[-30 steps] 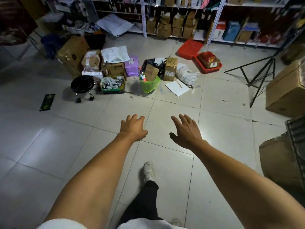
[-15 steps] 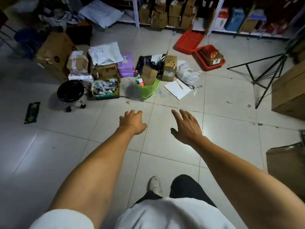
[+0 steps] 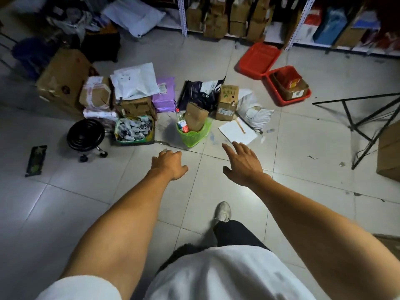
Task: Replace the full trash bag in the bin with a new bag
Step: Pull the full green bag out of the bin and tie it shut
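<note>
One green bin (image 3: 193, 135), lined with a green bag, stood on the tiled floor (image 3: 65, 202), stuffed with one plastic bottle (image 3: 181, 122) and one folded brown cardboard piece (image 3: 195, 118). Two red trays (image 3: 259, 59) lay at about one o'clock from it, one of them holding a carton. One black round stool (image 3: 85, 135) sat at nine o'clock from the bin, with one green-rimmed basket (image 3: 134, 132) of small packets between stool and bin. One white sheet (image 3: 237, 132) lay at three o'clock from the bin.

Both bare arms were stretched forward and down. The left hand (image 3: 167, 164) was palm-down with its fingers curled loosely inward, grasping nothing. The right hand (image 3: 243, 164) was palm-down with its fingers (image 3: 238, 148) spread and released, also empty.

The bin lay at twelve o'clock from the two hands, between their lines of reach, near the fingertips but apart from them; neither hand touched it. One white shoe (image 3: 222, 211) was planted on the floor below the hands.
</note>
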